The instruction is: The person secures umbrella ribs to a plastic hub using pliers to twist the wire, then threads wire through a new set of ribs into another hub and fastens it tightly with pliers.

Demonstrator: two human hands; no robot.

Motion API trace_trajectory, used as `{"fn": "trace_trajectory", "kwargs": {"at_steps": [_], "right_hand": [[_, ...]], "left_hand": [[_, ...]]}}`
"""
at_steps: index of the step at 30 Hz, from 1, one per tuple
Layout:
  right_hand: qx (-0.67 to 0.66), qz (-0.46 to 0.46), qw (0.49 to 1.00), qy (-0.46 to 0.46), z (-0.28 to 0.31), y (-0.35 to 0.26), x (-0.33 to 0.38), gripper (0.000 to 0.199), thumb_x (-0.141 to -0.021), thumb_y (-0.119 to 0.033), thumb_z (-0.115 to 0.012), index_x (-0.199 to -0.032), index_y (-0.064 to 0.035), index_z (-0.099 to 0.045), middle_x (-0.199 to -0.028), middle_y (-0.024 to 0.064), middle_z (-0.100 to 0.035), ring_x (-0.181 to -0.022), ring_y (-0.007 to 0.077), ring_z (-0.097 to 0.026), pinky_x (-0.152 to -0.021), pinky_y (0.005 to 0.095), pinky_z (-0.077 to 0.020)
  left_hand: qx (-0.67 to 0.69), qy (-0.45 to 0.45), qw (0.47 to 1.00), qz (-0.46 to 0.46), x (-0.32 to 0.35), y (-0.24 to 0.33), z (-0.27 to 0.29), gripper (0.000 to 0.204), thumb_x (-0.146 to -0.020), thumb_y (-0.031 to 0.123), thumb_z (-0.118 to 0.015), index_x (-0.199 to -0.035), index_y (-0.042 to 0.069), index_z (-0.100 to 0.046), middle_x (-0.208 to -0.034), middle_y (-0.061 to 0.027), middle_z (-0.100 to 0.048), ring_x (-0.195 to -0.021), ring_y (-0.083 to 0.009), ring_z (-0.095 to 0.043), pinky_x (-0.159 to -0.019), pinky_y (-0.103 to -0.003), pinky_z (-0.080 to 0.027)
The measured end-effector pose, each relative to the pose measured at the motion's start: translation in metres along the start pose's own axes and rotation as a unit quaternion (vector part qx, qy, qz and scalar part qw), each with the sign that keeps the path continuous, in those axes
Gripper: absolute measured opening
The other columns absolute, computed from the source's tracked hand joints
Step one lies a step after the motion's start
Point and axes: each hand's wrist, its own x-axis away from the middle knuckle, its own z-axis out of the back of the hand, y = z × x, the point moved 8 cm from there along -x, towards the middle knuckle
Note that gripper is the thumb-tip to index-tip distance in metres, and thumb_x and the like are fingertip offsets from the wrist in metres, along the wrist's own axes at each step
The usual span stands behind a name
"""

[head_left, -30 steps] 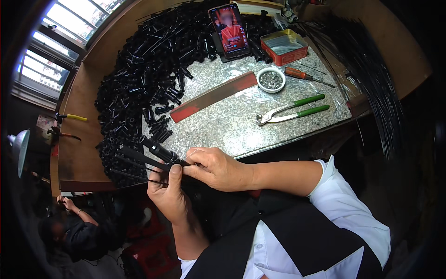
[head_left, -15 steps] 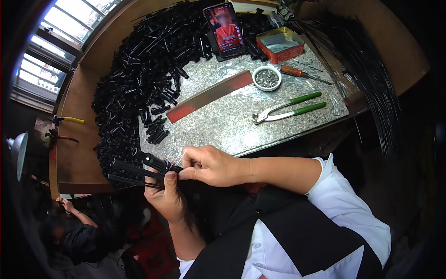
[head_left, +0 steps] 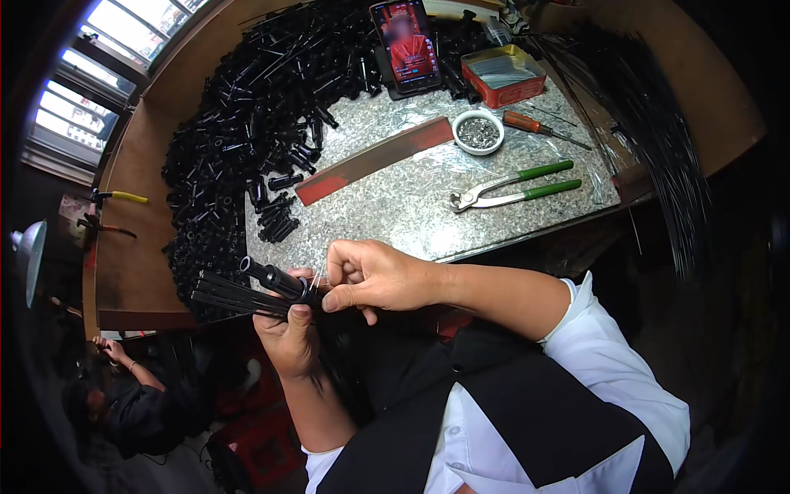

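Note:
My left hand (head_left: 286,342) is closed round a bundle of thin black umbrella ribs (head_left: 234,295), thumb on top. Above the bundle, a black tubular umbrella runner (head_left: 276,278) points up and to the left, its far end ringed and hollow. At its near end my right hand (head_left: 362,276) pinches a thin shiny wire (head_left: 318,281), thumb and fingers closed close to the left thumb. My fingers partly hide where wire, ribs and runner meet.
Black runners (head_left: 222,148) are heaped on the table's left. Around the speckled tabletop (head_left: 370,193) lie a flat bar (head_left: 374,159), green-handled pincers (head_left: 514,183), a screwdriver (head_left: 535,125), a bowl of metal bits (head_left: 478,133), a red tin (head_left: 504,78) and a phone (head_left: 405,45). Another person (head_left: 136,403) sits lower left.
My right hand has shifted slightly up, and the wire now stands out more clearly beside the runner. The runner and ribs have tilted a little in my left hand. The view has shifted slightly.

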Motion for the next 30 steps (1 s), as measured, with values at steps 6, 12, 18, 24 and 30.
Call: {"fn": "trace_trajectory", "kwargs": {"at_steps": [6,12,18,24,30], "right_hand": [[0.088,0.019,0.99,0.112,0.003,-0.01,0.0,0.028,-0.084,-0.018,-0.069,-0.08,-0.0005,-0.047,-0.07,0.0085,-0.056,-0.051,0.0148,-0.056,-0.044,0.0279,-0.0441],[0.223,0.192,0.938,0.184,-0.005,-0.017,-0.006,0.022,-0.081,-0.011,-0.069,-0.078,-0.0003,-0.049,-0.068,0.0096,-0.056,-0.06,0.0173,-0.057,-0.055,0.0321,-0.045],[0.25,0.19,0.934,0.172,-0.015,-0.011,-0.006,0.014,-0.082,-0.006,-0.059,-0.08,0.0015,-0.048,-0.071,0.0158,-0.052,-0.07,0.0329,-0.058,-0.062,0.0389,-0.0451],[0.16,0.111,0.972,0.129,-0.013,0.002,-0.005,0.011,-0.082,-0.006,-0.059,-0.081,0.0021,-0.051,-0.075,0.0143,-0.055,-0.072,0.0278,-0.06,-0.065,0.0375,-0.0466],[0.138,0.103,0.977,0.125,-0.002,0.018,-0.012,0.016,-0.081,-0.012,-0.066,-0.079,0.0014,-0.058,-0.074,0.0103,-0.061,-0.069,0.016,-0.059,-0.064,0.03,-0.0471]], "left_hand": [[0.003,0.127,0.991,-0.044,0.008,-0.005,-0.003,0.056,-0.088,0.008,-0.064,-0.134,-0.003,-0.033,-0.109,-0.0132,-0.057,-0.096,-0.0172,-0.058,-0.086,-0.03,-0.047],[-0.118,0.196,0.968,-0.102,0.014,0.007,-0.024,0.064,-0.086,-0.001,-0.06,-0.138,-0.002,-0.023,-0.11,-0.0107,-0.049,-0.098,-0.0132,-0.05,-0.088,-0.028,-0.043],[-0.164,0.165,0.972,-0.003,0.01,0.004,-0.006,0.039,-0.09,-0.001,-0.051,-0.125,-0.004,-0.034,-0.099,-0.0068,-0.047,-0.087,-0.0101,-0.048,-0.077,-0.024,-0.043],[-0.195,0.112,0.974,0.009,0.011,0.002,0.004,0.026,-0.089,0.0,-0.053,-0.112,-0.002,-0.041,-0.097,-0.0063,-0.047,-0.084,-0.0097,-0.046,-0.076,-0.025,-0.041],[-0.185,0.104,0.977,0.006,0.011,-0.001,0.008,0.023,-0.089,0.001,-0.056,-0.107,0.0,-0.043,-0.092,-0.0051,-0.047,-0.081,-0.0094,-0.045,-0.072,-0.024,-0.04]]}}
